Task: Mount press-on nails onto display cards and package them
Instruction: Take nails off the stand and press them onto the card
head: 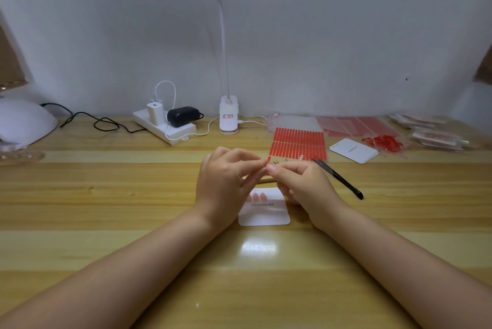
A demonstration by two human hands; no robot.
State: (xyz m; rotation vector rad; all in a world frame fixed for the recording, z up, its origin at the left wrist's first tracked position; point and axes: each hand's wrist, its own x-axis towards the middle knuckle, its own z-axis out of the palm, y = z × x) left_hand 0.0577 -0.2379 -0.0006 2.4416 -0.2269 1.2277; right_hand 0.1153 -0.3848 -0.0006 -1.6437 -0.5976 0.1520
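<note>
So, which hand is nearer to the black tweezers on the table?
The right hand is nearer: the tweezers lie just beside it, on its right. The left hand is farther away, beyond the right hand.

Both forearms reach forward and angle inward, so the 2 hands meet at the middle. The left hand (223, 182) has its fingers curled, fingertips pointing right. The right hand (300, 185) curls its fingers too, thumb tip touching the left fingertips in a pinch.
</note>
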